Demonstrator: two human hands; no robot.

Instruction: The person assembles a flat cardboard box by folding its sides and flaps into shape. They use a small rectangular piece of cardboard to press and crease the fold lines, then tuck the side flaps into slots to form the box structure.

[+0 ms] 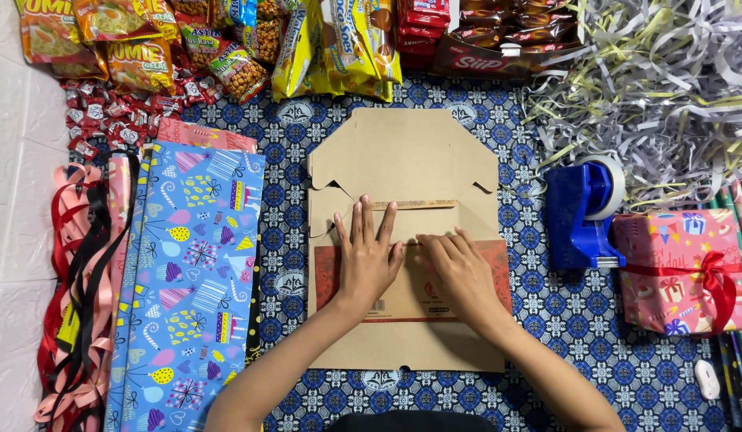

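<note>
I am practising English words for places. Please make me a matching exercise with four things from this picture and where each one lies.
Things:
1. flat cardboard box
2. blue wrapping paper
3. blue tape dispenser
4. wrapped gift with red ribbon

Places:
A. at the far right edge of the patterned cloth
B. in the middle, under the left hand and the right hand
C. left of the cardboard, beside the pink and black ribbons
D. between the cardboard and the gift

Pairs: 1-B, 2-C, 3-D, 4-A
</note>
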